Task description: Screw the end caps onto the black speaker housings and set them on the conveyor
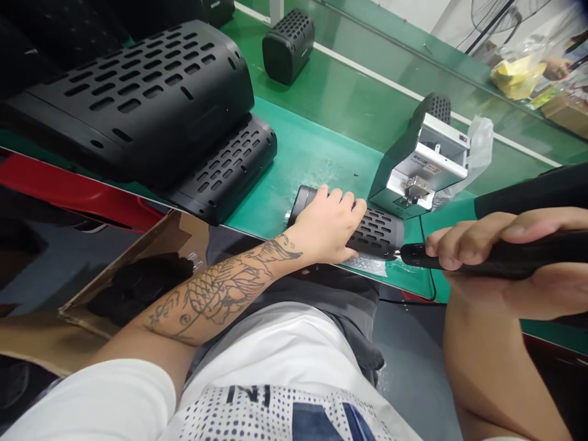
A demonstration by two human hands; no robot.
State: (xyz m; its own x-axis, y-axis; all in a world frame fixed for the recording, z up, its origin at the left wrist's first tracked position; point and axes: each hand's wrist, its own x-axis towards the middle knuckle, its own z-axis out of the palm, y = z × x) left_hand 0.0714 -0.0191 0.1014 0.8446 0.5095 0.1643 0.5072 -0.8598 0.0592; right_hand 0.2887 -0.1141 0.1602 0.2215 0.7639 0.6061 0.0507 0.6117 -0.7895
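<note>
A black slotted plastic housing (377, 233) lies on the green bench mat near its front edge. My left hand (329, 222) is wrapped over its middle, thumb on the near side and fingers across the top. In my right hand (496, 257) is a black electric screwdriver (413, 255), held level with its tip pointing left. That tip meets the right end of the housing at its near corner. Just behind stands a silver and black screw feeder (420, 165). A small dark screw (356, 175) seems to lie on the mat.
Two larger slotted housings (151, 79) are stacked at the left. Another housing (288, 46) stands at the back on the green conveyor belt (349, 79). Below the bench, at left, is an open cardboard box (184, 236) with dark contents. A black cable (432, 282) hangs over the bench edge.
</note>
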